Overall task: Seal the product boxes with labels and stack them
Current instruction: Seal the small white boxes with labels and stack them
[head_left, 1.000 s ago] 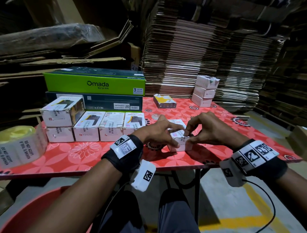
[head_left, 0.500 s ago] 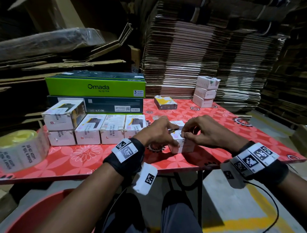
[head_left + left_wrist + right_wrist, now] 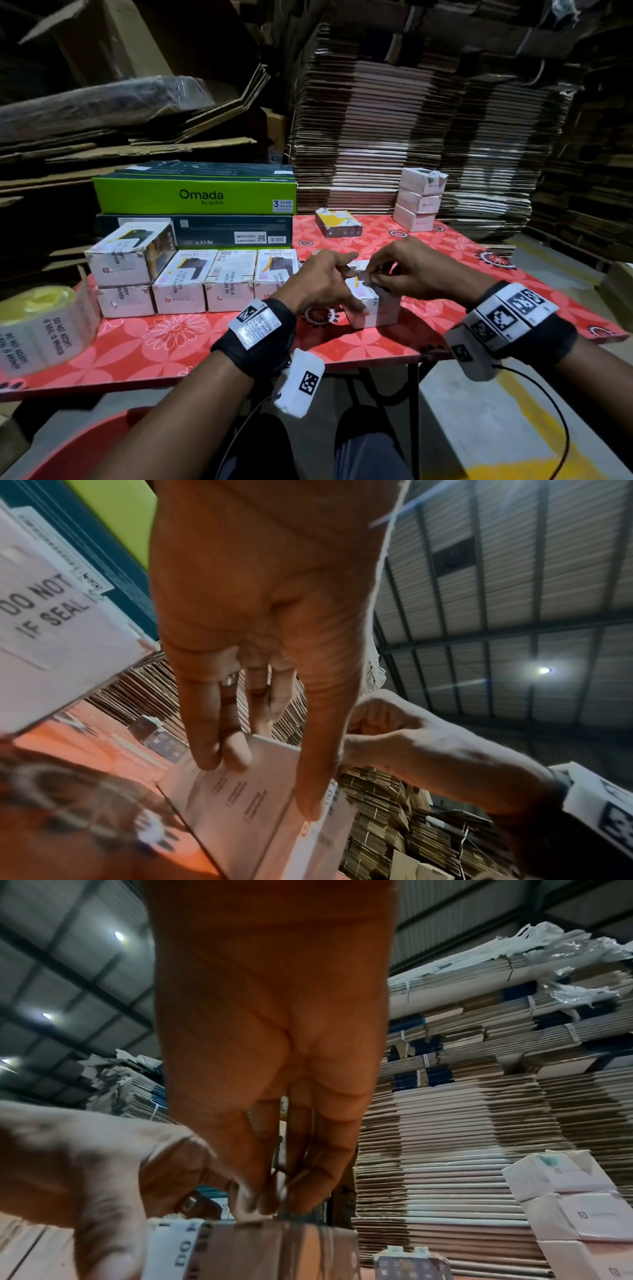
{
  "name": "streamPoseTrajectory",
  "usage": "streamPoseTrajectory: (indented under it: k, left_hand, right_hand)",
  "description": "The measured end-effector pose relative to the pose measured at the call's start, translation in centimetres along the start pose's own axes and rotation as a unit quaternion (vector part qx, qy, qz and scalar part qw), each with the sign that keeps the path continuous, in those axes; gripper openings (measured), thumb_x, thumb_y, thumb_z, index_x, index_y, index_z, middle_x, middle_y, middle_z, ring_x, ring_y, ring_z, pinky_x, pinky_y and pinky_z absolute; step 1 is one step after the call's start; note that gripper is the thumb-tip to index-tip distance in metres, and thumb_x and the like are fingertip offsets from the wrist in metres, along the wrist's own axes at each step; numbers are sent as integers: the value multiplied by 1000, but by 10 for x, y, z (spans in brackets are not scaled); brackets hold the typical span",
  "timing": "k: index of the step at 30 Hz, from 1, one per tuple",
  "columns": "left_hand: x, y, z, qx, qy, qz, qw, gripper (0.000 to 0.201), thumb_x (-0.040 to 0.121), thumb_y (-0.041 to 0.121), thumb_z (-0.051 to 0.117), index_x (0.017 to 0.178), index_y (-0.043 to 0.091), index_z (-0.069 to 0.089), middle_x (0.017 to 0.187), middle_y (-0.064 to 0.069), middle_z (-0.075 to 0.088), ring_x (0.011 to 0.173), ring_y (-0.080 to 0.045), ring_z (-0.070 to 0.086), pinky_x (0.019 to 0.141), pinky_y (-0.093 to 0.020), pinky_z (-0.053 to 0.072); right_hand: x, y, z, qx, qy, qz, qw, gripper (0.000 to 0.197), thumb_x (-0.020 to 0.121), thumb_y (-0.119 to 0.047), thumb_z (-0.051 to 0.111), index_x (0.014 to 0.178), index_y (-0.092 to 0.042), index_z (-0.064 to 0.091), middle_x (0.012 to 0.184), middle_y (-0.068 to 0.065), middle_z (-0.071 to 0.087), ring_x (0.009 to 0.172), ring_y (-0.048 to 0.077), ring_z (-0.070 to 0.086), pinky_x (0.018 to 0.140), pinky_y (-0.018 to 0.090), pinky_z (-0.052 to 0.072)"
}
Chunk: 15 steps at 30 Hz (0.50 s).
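Note:
A small white product box (image 3: 376, 308) stands on the red flowered table (image 3: 171, 335) in front of me. My left hand (image 3: 342, 287) grips it, thumb down the near face and fingers on the left side; the left wrist view shows that hand (image 3: 267, 785) on the box (image 3: 240, 821). My right hand (image 3: 371, 281) pinches a white seal label (image 3: 361, 278) at the box's top edge. In the right wrist view its bunched fingertips (image 3: 260, 1202) sit on the top of the box (image 3: 281, 1250), and a label strip (image 3: 174, 1245) printed "DO" wraps the near corner.
A big label roll (image 3: 41, 329) sits at the table's left edge. Several labelled boxes (image 3: 205, 284) line up behind my left hand, a two-box stack (image 3: 126, 263) left of them. Behind are the green Omada carton (image 3: 195, 197), a dark yellow-topped box (image 3: 337, 224) and three stacked boxes (image 3: 419, 202).
The right fingertips have shifted from the front top edge up onto the box top. The left thumb has slid down the near face and its fingers have spread. The box stays in place.

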<state>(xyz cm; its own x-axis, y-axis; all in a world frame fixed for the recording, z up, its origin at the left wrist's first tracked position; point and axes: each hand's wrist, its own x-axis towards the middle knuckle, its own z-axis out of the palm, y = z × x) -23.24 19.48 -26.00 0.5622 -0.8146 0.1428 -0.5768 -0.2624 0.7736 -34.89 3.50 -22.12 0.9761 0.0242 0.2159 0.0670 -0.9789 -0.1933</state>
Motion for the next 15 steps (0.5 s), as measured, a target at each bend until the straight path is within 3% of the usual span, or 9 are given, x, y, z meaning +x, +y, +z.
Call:
streamPoseTrajectory:
  k: [4, 8, 12, 15]
  left_hand:
    - [2, -1, -1, -6, -2, -3, 1000, 101, 62, 15, 96, 149, 16, 45, 124, 1, 66, 91, -13, 61, 81, -21, 47]
    - [2, -6, -1, 19, 5, 5, 1000, 103, 57, 21, 98, 148, 18, 49, 124, 3, 68, 91, -15, 64, 92, -32, 54]
    - [4, -7, -1, 17, 4, 8, 1000, 102, 57, 20, 98, 147, 17, 50, 120, 0, 71, 93, -17, 66, 94, -34, 55]
    - [5, -8, 0, 19, 1, 8, 1000, 102, 55, 21, 99, 146, 19, 52, 121, -1, 71, 94, -19, 66, 92, -35, 55]
  right_hand:
    - [-8, -10, 2, 12, -15, -4, 1000, 9, 88, -19, 71, 89, -22, 79, 79, -6, 75, 73, 7, 68, 69, 36, 57]
    - [-3, -7, 6, 30, -6, 11, 999, 14, 90, -16, 69, 96, -20, 81, 82, -5, 78, 73, 9, 71, 69, 36, 56]
    - [6, -3, 11, 0, 0, 1, 1000, 19, 89, -12, 62, 96, -9, 79, 81, 9, 76, 75, 24, 70, 67, 39, 52]
    - [12, 4, 13, -20, 3, -18, 1000, 30, 77, -9, 51, 93, 0, 75, 84, 20, 73, 81, 34, 69, 68, 46, 53]
